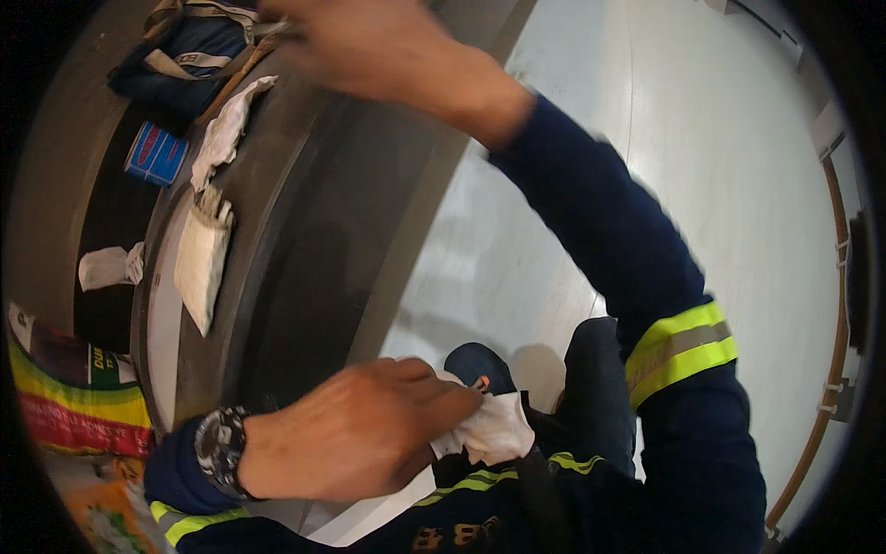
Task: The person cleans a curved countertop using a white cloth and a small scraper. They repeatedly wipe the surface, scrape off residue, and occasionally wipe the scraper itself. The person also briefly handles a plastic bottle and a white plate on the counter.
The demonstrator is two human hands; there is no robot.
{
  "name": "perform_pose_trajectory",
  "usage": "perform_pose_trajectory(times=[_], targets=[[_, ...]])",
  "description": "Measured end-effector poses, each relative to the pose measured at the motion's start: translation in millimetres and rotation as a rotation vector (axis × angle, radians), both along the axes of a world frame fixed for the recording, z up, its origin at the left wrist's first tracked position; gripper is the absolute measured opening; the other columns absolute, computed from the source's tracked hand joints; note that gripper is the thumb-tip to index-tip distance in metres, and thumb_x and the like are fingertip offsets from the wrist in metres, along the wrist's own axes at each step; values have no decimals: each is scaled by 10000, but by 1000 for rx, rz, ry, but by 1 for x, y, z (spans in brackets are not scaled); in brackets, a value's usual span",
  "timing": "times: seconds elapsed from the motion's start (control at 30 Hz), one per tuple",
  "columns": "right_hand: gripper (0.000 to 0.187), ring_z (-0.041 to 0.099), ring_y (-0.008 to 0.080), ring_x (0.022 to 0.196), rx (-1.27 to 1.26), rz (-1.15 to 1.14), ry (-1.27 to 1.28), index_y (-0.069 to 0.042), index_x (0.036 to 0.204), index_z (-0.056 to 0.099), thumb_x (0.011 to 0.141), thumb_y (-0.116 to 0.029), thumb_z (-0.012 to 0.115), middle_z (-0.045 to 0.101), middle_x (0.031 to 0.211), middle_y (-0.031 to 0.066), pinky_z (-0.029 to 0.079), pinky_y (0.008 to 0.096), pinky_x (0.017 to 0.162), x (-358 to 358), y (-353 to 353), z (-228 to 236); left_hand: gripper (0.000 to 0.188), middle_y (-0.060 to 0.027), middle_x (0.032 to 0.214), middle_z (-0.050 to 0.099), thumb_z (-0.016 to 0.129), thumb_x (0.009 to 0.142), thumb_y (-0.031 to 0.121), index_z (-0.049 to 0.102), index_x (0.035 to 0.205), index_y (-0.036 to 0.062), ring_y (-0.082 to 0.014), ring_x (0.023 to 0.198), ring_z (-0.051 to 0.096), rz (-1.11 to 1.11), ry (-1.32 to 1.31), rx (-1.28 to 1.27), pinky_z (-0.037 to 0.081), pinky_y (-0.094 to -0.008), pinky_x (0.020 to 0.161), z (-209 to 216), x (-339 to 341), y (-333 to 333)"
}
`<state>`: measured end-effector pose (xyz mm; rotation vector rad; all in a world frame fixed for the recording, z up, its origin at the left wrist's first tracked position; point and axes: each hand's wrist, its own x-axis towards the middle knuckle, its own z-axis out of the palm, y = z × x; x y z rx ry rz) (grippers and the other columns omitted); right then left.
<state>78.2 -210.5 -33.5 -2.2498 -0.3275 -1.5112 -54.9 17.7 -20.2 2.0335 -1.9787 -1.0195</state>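
Observation:
My left hand (360, 429), with a dark watch (221, 452) on its wrist, is closed on a crumpled white cloth (498, 432) in front of my body. A small orange bit (481, 381) shows just past its fingertips; I cannot make out what it is. My right hand (378, 51) reaches across to the upper left, its fingers at the edge of a dark blue tool bag (189, 60) with beige straps. Motion blurs those fingers, and whether they hold anything is unclear. Below the bag, a rumpled white cloth (226, 134) and a folded cream-coloured cloth (203, 258) lie on the dark ledge.
A blue and red can (157, 154) stands beside the cloths, and a small white wrapped bundle (109, 268) lies nearer. Colourful sacks (78, 406) fill the lower left. On the right, a pale floor (720, 175) runs to a wall with a brown pipe (835, 305).

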Motion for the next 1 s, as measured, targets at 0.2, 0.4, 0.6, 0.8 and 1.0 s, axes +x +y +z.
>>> perform_pose_trajectory(times=[0.2,0.4,0.6,0.8,1.0], targets=[[573,672,340,1158,-215,161,404,-77,1393,584,968,-460,617,666,1297,202,563,414,935,7,33,15,395,-148,1000,666,666,860,102,601,1238,6,-294,919,645,101,-94,-216,520,-403,812,-3,19,1],[787,597,274,1287,1176,1567,150,-13,1490,435,907,-444,739,568,1429,196,537,382,1047,-146,2,-88,384,-81,1201,680,609,973,180,597,1310,-6,-140,1074,641,554,337,-735,490,-299,965,11,41,-15],[586,704,273,1106,1264,729,38,28,1379,525,940,-345,632,665,1266,181,614,440,921,-165,21,-96,613,-138,1417,568,608,959,190,419,1513,8,-206,1265,551,551,176,-909,443,-350,1060,9,56,-12],[392,681,139,823,1433,541,-256,12,1207,650,998,-319,624,712,1012,91,569,271,714,-118,-11,-188,481,-175,1124,667,653,956,298,582,1335,11,-307,1029,649,129,-132,-46,525,-421,911,15,50,14],[517,506,364,1341,654,524,-155,-71,1355,587,909,-304,710,555,1414,214,343,514,1169,-54,164,-218,441,-182,980,684,643,980,369,622,1270,37,-356,941,673,-52,-124,459,558,-448,848,0,51,2]])
